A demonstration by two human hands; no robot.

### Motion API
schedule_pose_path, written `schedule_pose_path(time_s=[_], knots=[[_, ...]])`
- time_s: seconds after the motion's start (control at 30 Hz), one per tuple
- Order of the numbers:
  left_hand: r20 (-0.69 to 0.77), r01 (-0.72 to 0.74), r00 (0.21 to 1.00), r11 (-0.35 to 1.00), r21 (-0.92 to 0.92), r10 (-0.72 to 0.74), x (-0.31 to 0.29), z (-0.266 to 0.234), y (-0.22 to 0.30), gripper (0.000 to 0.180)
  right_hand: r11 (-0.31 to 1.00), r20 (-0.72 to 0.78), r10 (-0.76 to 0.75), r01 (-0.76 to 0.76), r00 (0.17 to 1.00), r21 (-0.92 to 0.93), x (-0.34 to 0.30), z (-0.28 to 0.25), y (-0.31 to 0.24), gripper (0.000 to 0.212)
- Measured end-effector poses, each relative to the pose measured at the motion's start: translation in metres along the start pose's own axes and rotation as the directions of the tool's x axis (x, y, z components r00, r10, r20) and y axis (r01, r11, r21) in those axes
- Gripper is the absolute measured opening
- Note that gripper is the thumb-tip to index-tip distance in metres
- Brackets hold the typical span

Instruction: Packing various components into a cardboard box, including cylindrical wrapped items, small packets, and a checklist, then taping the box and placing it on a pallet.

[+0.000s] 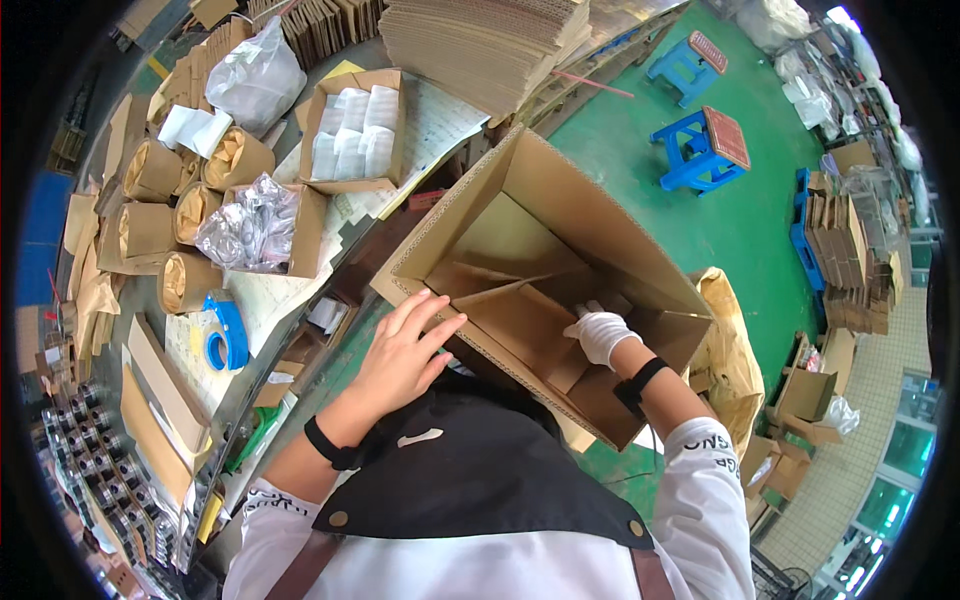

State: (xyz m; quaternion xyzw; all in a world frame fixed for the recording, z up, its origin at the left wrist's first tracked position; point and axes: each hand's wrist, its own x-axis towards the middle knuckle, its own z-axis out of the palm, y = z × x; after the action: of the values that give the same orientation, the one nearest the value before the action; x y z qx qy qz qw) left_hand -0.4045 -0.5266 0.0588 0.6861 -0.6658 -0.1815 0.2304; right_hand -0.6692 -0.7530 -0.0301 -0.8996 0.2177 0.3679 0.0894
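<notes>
White-gloved right hand (598, 334) reached inside a large open brown cardboard box (560, 215), fingers curled on an inner flap (520, 318), bare left hand (400, 352) lay flat, fingers spread, gripping nothing, on the box's near rim, a blue tape dispenser (226, 335) sat on the workbench (270, 290) to the left.

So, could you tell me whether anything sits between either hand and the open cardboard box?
Nothing visible does. The bare left hand already rests flat on the near rim of the cardboard box, and the gloved right hand is inside it, touching the folded bottom flaps.
</notes>
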Motion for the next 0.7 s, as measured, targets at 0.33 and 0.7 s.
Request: schedule_pose_path(time_s=[0.33,0.7], knots=[[-0.025,-0.002,1.0,1.0,0.008,0.002,0.005,0.009,0.007,0.045,0.833,-0.378,0.504,-0.32,0.777,0.452,0.071,-0.09,-0.079,0.045],[-0.016,0.026,1.0,0.999,0.034,-0.025,0.0,0.011,0.006,0.046,0.648,-0.13,0.524,-0.295,0.842,0.702,0.107,-0.055,-0.082,0.03]])
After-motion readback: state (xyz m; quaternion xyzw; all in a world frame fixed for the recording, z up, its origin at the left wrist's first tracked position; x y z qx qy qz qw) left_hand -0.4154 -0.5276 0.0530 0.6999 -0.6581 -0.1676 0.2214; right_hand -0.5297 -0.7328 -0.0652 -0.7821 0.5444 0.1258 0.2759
